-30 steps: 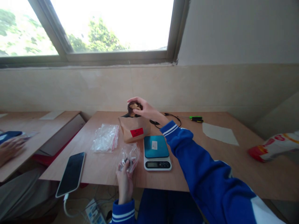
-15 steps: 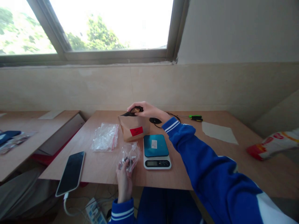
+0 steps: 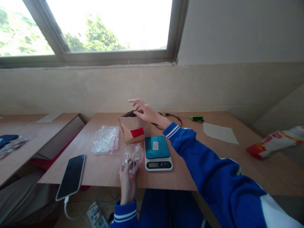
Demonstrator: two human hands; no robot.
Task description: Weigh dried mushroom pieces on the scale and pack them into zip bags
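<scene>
My left hand [image 3: 127, 182] is closed on a clear plastic bag [image 3: 136, 155] near the table's front edge. Small dark and white pieces show inside the bag, too small to name. Over the open mouth of a brown paper bag [image 3: 125, 126] with a red label, my right hand [image 3: 143, 111] is raised, fingers apart and nothing seen in them. The paper bag stands upright; its contents are hidden. Right of the plastic bag sits a kitchen scale [image 3: 156, 148] with a blue top and a white body, its pan bare.
Clear zip bags [image 3: 105, 141] lie left of the paper bag. A phone [image 3: 71, 174] on a white cable overhangs the front left edge. At the back are a black cable [image 3: 174, 116] and a green-and-black screwdriver [image 3: 197, 118]. Rightward lie a paper sheet [image 3: 219, 133] and a red-and-white package [image 3: 273, 144].
My right hand has lifted off the paper bag's mouth and its fingers have spread. My left hand still holds the plastic bag in about the same place.
</scene>
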